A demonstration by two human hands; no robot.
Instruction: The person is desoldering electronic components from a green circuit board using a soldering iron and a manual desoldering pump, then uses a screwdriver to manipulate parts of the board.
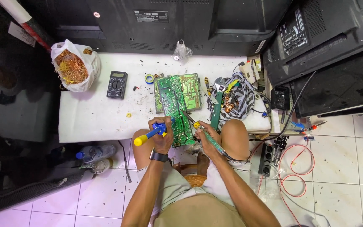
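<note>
Blue-and-yellow plastic desoldering pump [150, 134]: slanted, yellow plunger end low-left. Green rectangular circuit board [174, 107]: solder side up, long axis running away, near end over the table edge between the knees. Translucent green-handled soldering iron [209, 138]: tip up-left, just beside the board's right edge.

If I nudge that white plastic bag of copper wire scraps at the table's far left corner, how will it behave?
The white plastic bag will probably sag and deform rather than slide cleanly, since its thin film is crumpled. Its mouth gapes open over the tangled copper wire, so loose strands may spill. It sits near the table edge, so a push leftward could tip it off.
</note>
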